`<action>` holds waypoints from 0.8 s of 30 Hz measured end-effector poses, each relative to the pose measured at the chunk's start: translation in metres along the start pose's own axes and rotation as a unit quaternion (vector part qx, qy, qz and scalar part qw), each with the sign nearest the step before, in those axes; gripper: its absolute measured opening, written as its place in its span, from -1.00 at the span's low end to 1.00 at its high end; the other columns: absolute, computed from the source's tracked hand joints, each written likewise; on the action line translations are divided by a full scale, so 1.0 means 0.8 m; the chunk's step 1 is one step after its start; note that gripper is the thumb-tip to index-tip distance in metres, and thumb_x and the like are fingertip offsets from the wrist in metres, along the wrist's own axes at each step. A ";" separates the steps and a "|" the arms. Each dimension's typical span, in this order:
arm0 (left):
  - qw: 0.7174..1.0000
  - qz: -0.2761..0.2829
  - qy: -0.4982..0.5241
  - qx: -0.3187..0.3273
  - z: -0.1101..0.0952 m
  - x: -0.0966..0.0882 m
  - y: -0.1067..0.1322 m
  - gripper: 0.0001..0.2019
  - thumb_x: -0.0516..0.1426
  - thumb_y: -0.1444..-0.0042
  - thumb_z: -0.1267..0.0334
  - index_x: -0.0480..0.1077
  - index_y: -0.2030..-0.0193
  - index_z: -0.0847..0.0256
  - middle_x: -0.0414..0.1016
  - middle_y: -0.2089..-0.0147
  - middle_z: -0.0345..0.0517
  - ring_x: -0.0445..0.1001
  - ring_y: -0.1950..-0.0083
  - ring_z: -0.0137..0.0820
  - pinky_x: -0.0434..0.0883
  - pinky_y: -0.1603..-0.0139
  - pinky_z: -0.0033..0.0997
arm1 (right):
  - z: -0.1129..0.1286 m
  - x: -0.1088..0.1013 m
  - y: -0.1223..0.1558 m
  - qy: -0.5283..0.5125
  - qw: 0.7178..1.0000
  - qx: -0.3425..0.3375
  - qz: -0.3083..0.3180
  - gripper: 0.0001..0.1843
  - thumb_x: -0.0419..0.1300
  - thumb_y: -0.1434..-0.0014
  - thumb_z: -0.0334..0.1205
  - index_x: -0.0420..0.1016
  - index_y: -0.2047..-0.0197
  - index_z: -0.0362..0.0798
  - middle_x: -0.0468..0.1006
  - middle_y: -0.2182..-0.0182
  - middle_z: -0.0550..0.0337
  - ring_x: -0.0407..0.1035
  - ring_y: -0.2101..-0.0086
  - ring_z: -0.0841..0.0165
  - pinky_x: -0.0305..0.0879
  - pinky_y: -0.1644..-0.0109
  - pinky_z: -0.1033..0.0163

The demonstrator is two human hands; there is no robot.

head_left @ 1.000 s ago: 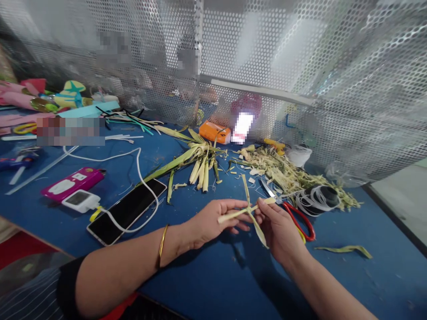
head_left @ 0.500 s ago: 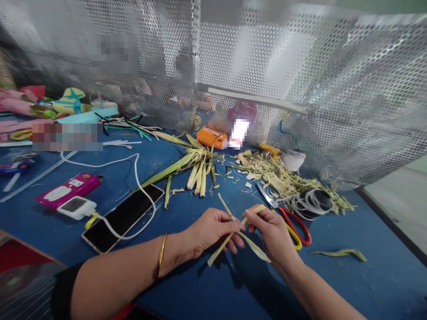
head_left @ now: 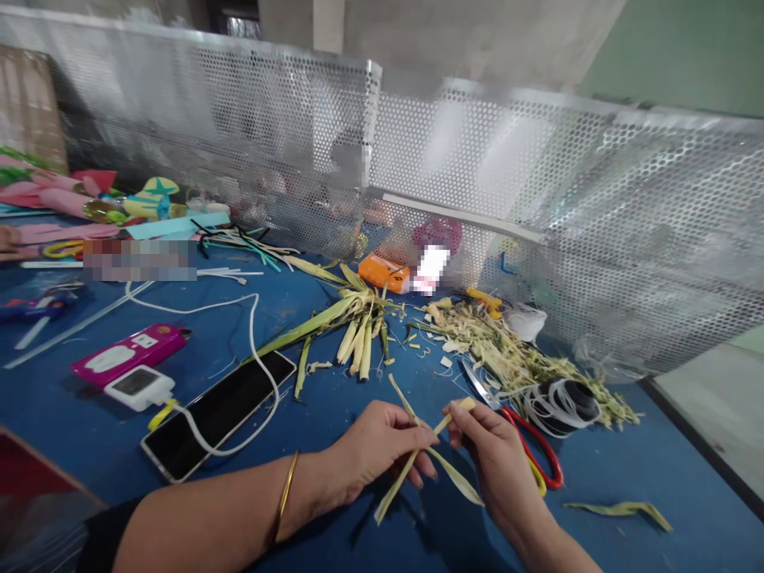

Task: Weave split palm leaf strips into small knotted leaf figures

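Two pale yellow-green husk strips [head_left: 394, 487] cross each other in an X above the table. My left hand [head_left: 387, 446] pinches them at the crossing between thumb and fingers. My right hand [head_left: 489, 446] is closed on the upper right end of one strip, thumb on top. The other strip's wider end [head_left: 457, 475] hangs loose between the hands. Just beyond my right hand lie scissors [head_left: 525, 446] with red and yellow handles, partly hidden by it. A loose bent husk piece [head_left: 621, 508] rests on the table to the right.
Ahead lies a bundle of husks [head_left: 358, 318], with a heap of shredded husk [head_left: 501, 342] and a spool of white cord [head_left: 564, 407] to its right. A phone [head_left: 218, 418], white cable and pink device [head_left: 128, 354] lie left. A perforated metal partition [head_left: 454, 151] stands behind.
The view has tilted upward, so the table and hands sit lower in the picture. Both hands keep hold of the crossed strips, with little visible change in their grip.
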State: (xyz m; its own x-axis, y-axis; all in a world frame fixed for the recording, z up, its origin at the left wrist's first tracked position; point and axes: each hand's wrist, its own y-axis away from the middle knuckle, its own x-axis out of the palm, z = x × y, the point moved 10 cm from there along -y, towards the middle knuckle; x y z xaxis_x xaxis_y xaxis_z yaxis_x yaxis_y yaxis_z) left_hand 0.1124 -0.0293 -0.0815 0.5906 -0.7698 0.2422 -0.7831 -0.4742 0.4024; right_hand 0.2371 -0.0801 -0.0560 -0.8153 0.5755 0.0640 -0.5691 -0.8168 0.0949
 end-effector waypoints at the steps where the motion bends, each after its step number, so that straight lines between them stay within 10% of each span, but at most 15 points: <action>1: 1.000 0.003 0.000 -0.003 0.000 0.001 0.001 -0.72 0.24 0.01 0.11 0.51 0.36 0.35 0.54 0.52 -0.07 0.39 0.60 -0.52 0.28 0.50 -0.52 | -0.001 0.000 0.000 -0.004 1.000 0.003 0.001 -0.65 0.40 0.07 0.05 0.56 0.48 -0.10 0.38 0.64 0.26 0.21 0.55 0.44 0.20 0.43 0.33; 24: 0.998 -0.056 0.038 0.017 -0.023 -0.021 -0.001 -0.63 0.22 0.00 0.37 0.42 0.00 0.32 0.60 0.28 -0.02 0.52 0.44 -0.47 0.34 0.42 -0.51 | 0.047 0.010 0.013 0.285 0.937 -0.200 0.027 -0.83 0.25 -0.12 -0.09 0.60 0.42 0.05 0.58 0.46 0.17 0.39 0.42 0.29 0.25 0.30 0.24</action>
State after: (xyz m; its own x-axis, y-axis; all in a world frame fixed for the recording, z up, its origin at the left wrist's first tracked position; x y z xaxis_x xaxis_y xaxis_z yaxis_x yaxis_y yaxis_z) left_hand 0.1068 -0.0075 -0.0695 0.6868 -0.6770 0.2647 -0.7168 -0.5702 0.4013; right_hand 0.2290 -0.0824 -0.0172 -0.7042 0.5104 -0.4935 -0.4264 -0.8598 -0.2808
